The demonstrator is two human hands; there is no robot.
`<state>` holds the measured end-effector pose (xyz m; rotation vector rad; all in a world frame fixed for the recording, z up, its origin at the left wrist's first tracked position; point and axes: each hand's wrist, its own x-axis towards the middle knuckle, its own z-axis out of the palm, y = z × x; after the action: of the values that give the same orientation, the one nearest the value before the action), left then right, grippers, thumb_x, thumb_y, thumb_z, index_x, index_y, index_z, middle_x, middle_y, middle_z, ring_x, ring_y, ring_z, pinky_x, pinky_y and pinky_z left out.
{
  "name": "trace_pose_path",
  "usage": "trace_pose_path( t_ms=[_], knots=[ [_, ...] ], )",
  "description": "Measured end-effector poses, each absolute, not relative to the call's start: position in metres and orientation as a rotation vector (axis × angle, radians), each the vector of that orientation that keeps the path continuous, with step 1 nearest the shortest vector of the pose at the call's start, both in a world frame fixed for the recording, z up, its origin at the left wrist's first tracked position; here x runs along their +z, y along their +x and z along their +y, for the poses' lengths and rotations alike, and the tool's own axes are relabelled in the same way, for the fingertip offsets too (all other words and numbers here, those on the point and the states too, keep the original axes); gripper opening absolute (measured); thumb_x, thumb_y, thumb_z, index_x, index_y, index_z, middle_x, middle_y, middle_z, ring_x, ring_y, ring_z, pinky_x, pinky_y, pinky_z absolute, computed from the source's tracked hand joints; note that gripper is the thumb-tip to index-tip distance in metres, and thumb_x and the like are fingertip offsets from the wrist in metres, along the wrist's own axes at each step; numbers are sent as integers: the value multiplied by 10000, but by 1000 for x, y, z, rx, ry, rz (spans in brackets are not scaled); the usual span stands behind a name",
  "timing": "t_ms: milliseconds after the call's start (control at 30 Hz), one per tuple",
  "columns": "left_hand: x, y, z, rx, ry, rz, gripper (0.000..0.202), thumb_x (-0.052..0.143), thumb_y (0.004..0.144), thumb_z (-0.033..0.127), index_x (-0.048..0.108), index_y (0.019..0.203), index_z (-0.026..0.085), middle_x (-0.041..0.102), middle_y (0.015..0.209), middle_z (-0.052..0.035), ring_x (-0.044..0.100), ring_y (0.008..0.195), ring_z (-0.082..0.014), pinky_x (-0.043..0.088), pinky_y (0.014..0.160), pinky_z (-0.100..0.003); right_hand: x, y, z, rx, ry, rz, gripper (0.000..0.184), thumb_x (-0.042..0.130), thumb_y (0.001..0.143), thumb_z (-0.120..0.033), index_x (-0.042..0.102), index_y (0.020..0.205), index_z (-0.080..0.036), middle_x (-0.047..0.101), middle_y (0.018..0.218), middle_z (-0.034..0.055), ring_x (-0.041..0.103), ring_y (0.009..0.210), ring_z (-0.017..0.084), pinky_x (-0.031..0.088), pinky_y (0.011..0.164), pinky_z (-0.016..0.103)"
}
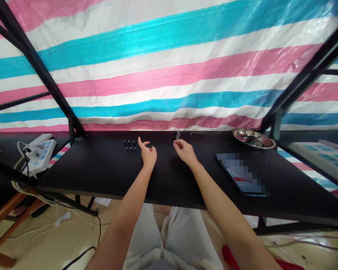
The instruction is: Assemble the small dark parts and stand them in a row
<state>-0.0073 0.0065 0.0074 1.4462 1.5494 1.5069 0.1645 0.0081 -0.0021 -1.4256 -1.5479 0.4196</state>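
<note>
My left hand (pixel 148 153) is over the middle of the black table (pixel 101 168), its fingers apart and nothing visible in them. Just left of it, three small dark cylinders (pixel 130 144) with pale lower ends stand in a row. My right hand (pixel 185 150) has thumb and fingertips closed in a pinch; what they hold, if anything, is too small to make out. Right behind those fingertips is a small clear, shiny object (pixel 178 134); whether they touch it I cannot tell. Several tiny shiny bits (pixel 196 133) lie along the table's back edge.
To the right are a round metal divided plate (pixel 253 138) and a phone-like device (pixel 239 174) with a blurred screen. White power strips (pixel 42 155) with cables sit at the left. Black metal frame bars (pixel 49 86) flank the table, and a striped plastic sheet (pixel 169 75) hangs behind it.
</note>
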Motion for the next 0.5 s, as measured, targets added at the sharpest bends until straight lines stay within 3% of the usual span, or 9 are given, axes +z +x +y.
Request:
trace_pose_path(
  t_ms=[267,500],
  knots=[
    [1,-20,19,1658,1192,1583,776,429,729,74,7,1362,229,509,1170,-85,578,682,-62,452,681,-200,-4,154,-3,403,-1305,-1728,256,435,811,-330,607,935,-187,630,736,38,578,649,152,462,679,287],
    [-4,-21,28,1592,1063,1537,805,448,744,96,-30,1376,238,503,1205,-97,593,621,-59,445,554,-175,-3,151,-6,403,-1296,-1748,261,432,813,-336,614,930,-190,629,727,32,570,625,142,461,663,277]
  ],
)
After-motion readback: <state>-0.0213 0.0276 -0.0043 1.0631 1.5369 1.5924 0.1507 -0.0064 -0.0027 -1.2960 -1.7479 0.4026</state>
